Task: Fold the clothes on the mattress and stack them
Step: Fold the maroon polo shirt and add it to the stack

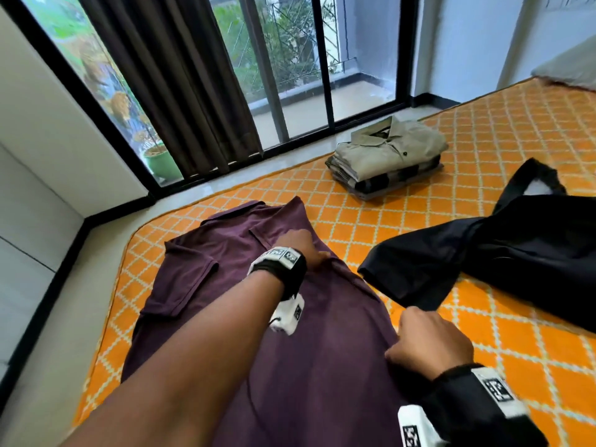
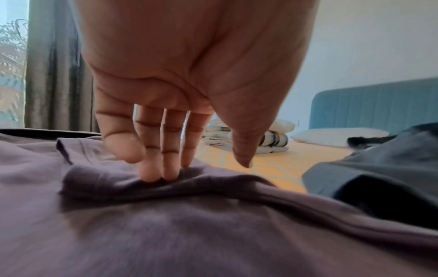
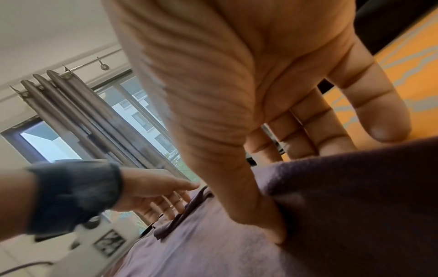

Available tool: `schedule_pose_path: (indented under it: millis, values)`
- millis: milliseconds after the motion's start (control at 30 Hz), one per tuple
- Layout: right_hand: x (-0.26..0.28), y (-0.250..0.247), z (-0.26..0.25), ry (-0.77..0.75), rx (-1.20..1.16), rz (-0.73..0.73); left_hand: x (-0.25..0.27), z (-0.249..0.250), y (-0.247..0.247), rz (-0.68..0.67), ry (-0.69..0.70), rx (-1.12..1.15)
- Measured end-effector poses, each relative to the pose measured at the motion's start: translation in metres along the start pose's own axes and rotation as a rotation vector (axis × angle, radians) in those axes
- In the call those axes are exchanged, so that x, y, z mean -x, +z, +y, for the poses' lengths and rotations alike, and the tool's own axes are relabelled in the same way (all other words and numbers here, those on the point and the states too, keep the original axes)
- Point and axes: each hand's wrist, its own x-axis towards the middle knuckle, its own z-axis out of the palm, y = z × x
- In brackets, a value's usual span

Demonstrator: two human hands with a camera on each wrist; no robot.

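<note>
The right hand [image 1: 429, 341] sits nearest, its thumb on top of the right side edge of the purple polo shirt [image 1: 258, 317] with the fingers tucked beneath, pinching that edge. The shirt lies spread on the orange mattress [image 1: 483, 333], collar away from the person, one sleeve already turned in on the left. Further up, the left hand [image 1: 303, 250] has straight fingers pressing into a bunched ridge of fabric near the right shoulder; its thumb stands clear, so it grips nothing.

The knit looks soft, light and limp: it should drape and wrinkle rather than hold a crease, so taking it at the side seam and shoulder together seems wise.

Beyond lies a stack of folded clothes [image 1: 387, 159]; a dark garment [image 1: 483, 253] waits unfolded just beside the shirt's right edge.
</note>
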Motion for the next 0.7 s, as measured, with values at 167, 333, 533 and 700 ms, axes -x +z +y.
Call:
schedule_pose_path:
  millis: [167, 333, 533, 700]
  values:
    - [0.002, -0.007, -0.007, -0.054, 0.007, -0.047, -0.051, 0.016, 0.013, 0.034, -0.059, -0.036]
    - [0.016, -0.013, -0.016, -0.11, -0.004, -0.055, -0.07, 0.024, 0.014, 0.067, -0.176, -0.005]
    - [0.038, -0.018, -0.03, -0.18, -0.046, -0.115, -0.063, -0.004, -0.017, 0.048, -0.172, 0.151]
    - [0.065, -0.008, -0.061, -0.366, -0.035, -0.278, -0.042, -0.079, -0.036, -0.034, -0.331, 0.541]
